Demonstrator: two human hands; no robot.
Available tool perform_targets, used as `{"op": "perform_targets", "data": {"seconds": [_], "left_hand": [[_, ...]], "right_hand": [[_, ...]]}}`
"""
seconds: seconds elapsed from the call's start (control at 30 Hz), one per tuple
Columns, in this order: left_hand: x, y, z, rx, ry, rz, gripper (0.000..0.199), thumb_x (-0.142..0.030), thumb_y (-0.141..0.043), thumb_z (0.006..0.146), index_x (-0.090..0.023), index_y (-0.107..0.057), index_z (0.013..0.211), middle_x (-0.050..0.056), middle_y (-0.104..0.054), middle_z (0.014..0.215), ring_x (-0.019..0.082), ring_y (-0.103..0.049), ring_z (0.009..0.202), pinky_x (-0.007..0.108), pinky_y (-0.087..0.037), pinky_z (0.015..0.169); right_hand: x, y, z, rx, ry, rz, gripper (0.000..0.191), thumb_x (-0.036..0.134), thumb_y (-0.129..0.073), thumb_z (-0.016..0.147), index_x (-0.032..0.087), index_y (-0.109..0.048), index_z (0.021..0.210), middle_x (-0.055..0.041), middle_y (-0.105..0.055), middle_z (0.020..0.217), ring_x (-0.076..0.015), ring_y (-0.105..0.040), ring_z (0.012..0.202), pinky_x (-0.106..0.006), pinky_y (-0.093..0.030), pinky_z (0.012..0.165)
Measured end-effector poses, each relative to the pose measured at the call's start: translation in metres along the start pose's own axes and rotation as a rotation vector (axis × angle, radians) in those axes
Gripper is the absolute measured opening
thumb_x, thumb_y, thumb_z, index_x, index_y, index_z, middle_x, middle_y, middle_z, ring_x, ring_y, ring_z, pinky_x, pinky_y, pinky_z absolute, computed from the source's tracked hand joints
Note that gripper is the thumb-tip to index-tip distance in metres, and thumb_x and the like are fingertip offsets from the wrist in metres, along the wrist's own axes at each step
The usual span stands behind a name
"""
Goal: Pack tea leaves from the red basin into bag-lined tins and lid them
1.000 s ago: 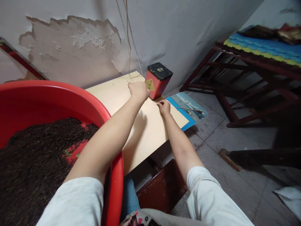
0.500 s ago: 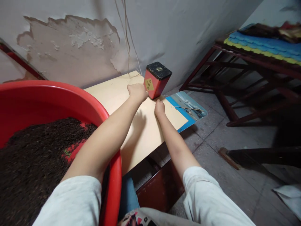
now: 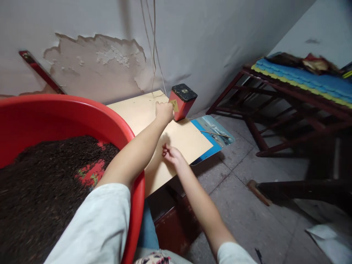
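Note:
My left hand (image 3: 164, 112) is closed with its knuckles up, right beside a red tea tin (image 3: 183, 107) with a black lid and a yellow label. Whatever its fingers hold, if anything, is hidden. Both the hand and the tin are over the far part of a pale yellow board (image 3: 189, 135). Nearer to me, above the same board, my right hand (image 3: 172, 153) has its fingers curled in, with the tips together. Anything between them is too small to make out. To the left is a large red basin (image 3: 110, 112) with a heap of dark, dry tea leaves (image 3: 41, 183).
A blue picture sheet (image 3: 213, 128) with a thin stick (image 3: 216, 134) sticks out from under the board. Cords (image 3: 154, 47) hang along the peeling wall. At right stands a dark red wooden frame (image 3: 249, 128) bearing blue and yellow foam mats (image 3: 299, 79).
My right hand has drawn back from the foot of the tin toward me and left. My left hand has stayed beside the tin. The camera view has shifted slightly.

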State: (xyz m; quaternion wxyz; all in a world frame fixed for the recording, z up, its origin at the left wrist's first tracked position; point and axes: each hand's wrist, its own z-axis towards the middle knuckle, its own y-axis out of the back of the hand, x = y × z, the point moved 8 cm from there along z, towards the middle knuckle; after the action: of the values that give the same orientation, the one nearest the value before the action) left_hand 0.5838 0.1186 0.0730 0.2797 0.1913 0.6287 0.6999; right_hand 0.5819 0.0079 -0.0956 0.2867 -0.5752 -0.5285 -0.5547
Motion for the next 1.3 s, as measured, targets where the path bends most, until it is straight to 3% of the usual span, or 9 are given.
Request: {"op": "perform_targets", "data": {"seconds": [0.13,0.33,0.43,0.57,0.73,0.83,1.07,1.2,1.3], "left_hand": [[0.001,0.014,-0.010,-0.090,-0.008,-0.030,0.029,-0.016,-0.045,0.089,-0.007,-0.065,0.108,0.019,-0.067,0.111,0.028,-0.062,0.105,0.039,-0.037,0.094],[-0.031,0.057,-0.077,-0.268,-0.380,0.064,0.035,-0.006,-0.034,0.089,-0.006,-0.068,0.101,0.020,-0.070,0.100,0.029,-0.063,0.099,0.042,-0.037,0.086],[-0.019,0.081,-0.138,-0.270,-0.471,0.152,0.031,-0.012,-0.039,0.090,-0.008,-0.067,0.102,0.017,-0.070,0.100,0.030,-0.063,0.099,0.043,-0.038,0.086],[0.054,0.109,-0.218,-0.167,-0.294,0.227,0.030,-0.021,-0.042,0.091,-0.010,-0.068,0.102,0.014,-0.071,0.097,0.028,-0.064,0.095,0.042,-0.040,0.087],[0.204,0.130,-0.321,-0.008,0.327,0.219,0.030,-0.030,-0.045,0.090,-0.012,-0.067,0.102,0.012,-0.071,0.100,0.028,-0.064,0.097,0.040,-0.043,0.087],[0.270,0.133,-0.396,0.029,0.615,0.122,0.029,-0.033,-0.046,0.089,-0.017,-0.067,0.100,0.008,-0.072,0.099,0.025,-0.065,0.093,0.035,-0.045,0.080],[0.316,0.172,-0.564,-0.280,0.761,0.232,0.024,-0.035,-0.043,0.088,-0.024,-0.064,0.094,0.002,-0.073,0.092,0.022,-0.062,0.085,0.035,-0.044,0.079],[0.359,0.176,-0.665,-0.327,0.985,0.403,0.033,-0.041,-0.036,0.088,-0.029,-0.064,0.101,0.001,-0.070,0.097,0.028,-0.058,0.091,0.045,-0.042,0.084],[0.407,0.154,-0.726,-0.255,1.158,0.343,0.051,-0.051,-0.033,0.088,-0.028,-0.050,0.130,0.003,-0.059,0.127,0.034,-0.047,0.110,0.050,-0.038,0.087]], "right_hand": [[0.020,-0.025,-0.065,0.080,-0.004,0.119,0.044,0.064,-0.043,0.084,0.026,-0.040,0.061,-0.0022,-0.050,0.059,-0.0170,-0.048,0.051,-0.035,-0.046,0.051],[0.098,0.044,-0.091,-0.245,0.170,0.233,0.057,0.071,-0.065,0.055,0.024,-0.042,0.077,0.0004,-0.047,0.075,-0.0094,-0.034,0.054,-0.027,-0.033,0.053],[0.148,0.041,-0.106,-0.232,0.343,0.147,0.044,0.059,-0.068,0.063,0.021,-0.049,0.078,0.0016,-0.049,0.072,-0.0094,-0.040,0.059,-0.025,-0.035,0.056],[0.205,-0.032,-0.134,0.154,0.511,-0.050,0.023,0.039,-0.065,0.071,0.020,-0.053,0.074,0.0023,-0.048,0.065,-0.0101,-0.044,0.060,-0.025,-0.038,0.057],[0.250,-0.118,-0.147,0.359,0.532,-0.253,0.006,0.022,-0.055,0.077,0.018,-0.053,0.072,0.0024,-0.048,0.063,-0.0095,-0.042,0.057,-0.026,-0.034,0.056],[0.255,-0.178,-0.161,0.489,0.599,-0.473,0.009,0.016,-0.055,0.081,0.018,-0.053,0.072,0.0010,-0.053,0.066,-0.0107,-0.045,0.061,-0.026,-0.034,0.060],[0.187,-0.299,-0.189,0.706,0.904,-1.199,0.013,0.004,-0.049,0.084,0.012,-0.059,0.083,-0.0144,-0.066,0.087,-0.0209,-0.060,0.080,-0.028,-0.038,0.066],[0.171,-0.322,-0.167,0.626,0.849,-1.354,0.017,0.007,-0.048,0.085,0.012,-0.065,0.088,-0.0140,-0.070,0.088,-0.0214,-0.065,0.080,-0.027,-0.041,0.065],[0.171,-0.330,-0.153,0.585,0.775,-1.419,0.018,0.013,-0.050,0.086,0.013,-0.068,0.088,-0.0109,-0.071,0.082,-0.0208,-0.067,0.079,-0.026,-0.043,0.064]]}}
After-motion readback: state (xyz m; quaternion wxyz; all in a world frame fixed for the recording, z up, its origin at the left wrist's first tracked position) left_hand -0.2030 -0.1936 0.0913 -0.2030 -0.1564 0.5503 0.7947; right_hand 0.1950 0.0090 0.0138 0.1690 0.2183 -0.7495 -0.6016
